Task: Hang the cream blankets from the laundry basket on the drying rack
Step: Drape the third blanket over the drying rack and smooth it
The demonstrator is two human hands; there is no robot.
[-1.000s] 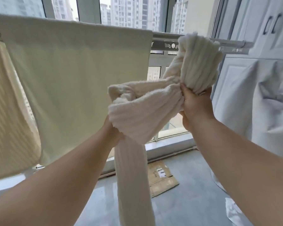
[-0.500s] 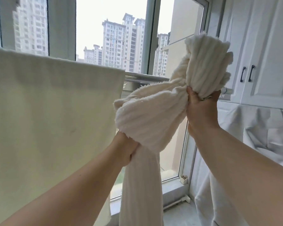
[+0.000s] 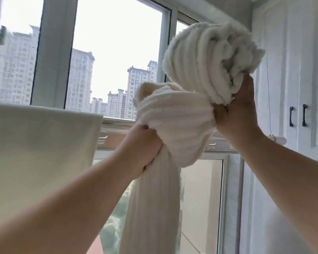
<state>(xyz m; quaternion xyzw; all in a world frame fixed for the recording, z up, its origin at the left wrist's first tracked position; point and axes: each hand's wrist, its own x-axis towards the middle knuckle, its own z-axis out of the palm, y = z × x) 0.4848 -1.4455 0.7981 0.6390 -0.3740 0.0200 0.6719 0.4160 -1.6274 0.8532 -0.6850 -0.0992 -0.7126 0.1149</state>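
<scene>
Cream cloth fills your far left: a smooth hung blanket (image 3: 40,153) already draped over the drying rack (image 3: 116,129), its top edge running level along the rail and its right edge dropping straight down. Behind it stand the window frames (image 3: 51,52) and pale tower blocks outside.

Next comes your left hand (image 3: 145,149), raised in front of the rail and clenched round the gathered neck of the ribbed blanket (image 3: 174,129). Below that grip the fabric hangs in one long column down past the bottom of the view (its lower end is out of sight). Above the grip the blanket bulges into a thick fold, then climbs to a rolled bundle up high.

Your right hand (image 3: 237,110) grasps that bundle from beneath, fingers buried in the pile, holding it above the level of the rail. The ribbed blanket is in the air, not yet laid over the rack.

Furthest right are white cabinet doors (image 3: 301,70) with two dark handles (image 3: 297,116).
</scene>
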